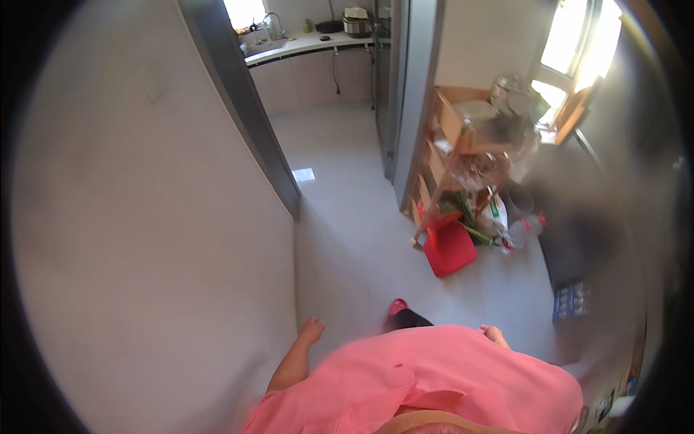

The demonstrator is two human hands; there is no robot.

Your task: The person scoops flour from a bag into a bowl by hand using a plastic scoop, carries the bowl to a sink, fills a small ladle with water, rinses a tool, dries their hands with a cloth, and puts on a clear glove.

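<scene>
At my left side hangs my left hand (313, 330), close to the pale wall (162, 228), its fingers curled and nothing visible in them. My right hand (494, 334) shows just beyond the pink shirt (434, 358). The shirt hides part of that hand, so its grip cannot be made out. One red shoe (398, 306) and a dark trouser leg (410, 320) are on the tiled floor (358, 249) before me. Ahead, a grey door frame (249, 119) opens onto a kitchen.
A wooden shelf rack (451, 116) holding bags stands right of the doorway. By its foot are a red dustpan (451, 249), green stalks (477, 234) and plastic bottles (526, 227). A kitchen counter (303, 46) bears a sink (265, 48) and a pot (358, 24). The right side is blurred.
</scene>
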